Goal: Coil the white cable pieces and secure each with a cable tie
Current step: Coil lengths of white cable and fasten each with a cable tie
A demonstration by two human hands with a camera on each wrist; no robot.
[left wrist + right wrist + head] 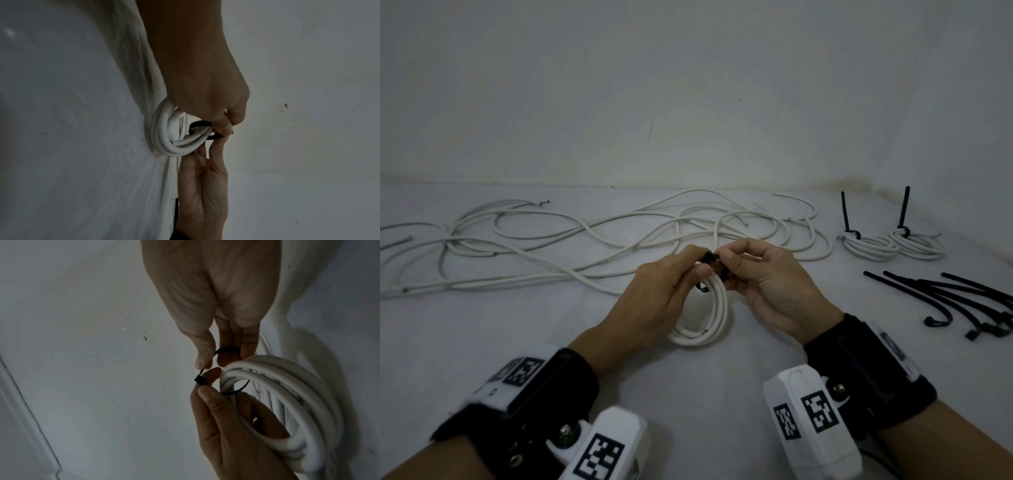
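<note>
No readable writing shows; only black-and-white square markers (819,412) on the wrist units. Both hands hold the coiled white cable (708,312) upright on the counter (482,325), left hand (654,294) and right hand (770,281) pinching the black cable tie (227,349) looped through it.

Both forearms are bare, and each wrist wears a broad black band (544,387) (876,370). On the left band a white strip (506,377) carries square black-and-white coded markers, and a white angular camera housing (606,445) with one more such marker is fixed below it by silver screws. The right band bears a white label strip (893,349) on its far-right side and a white rounded housing (808,421) with two coded markers, held by a silver screw.
</note>
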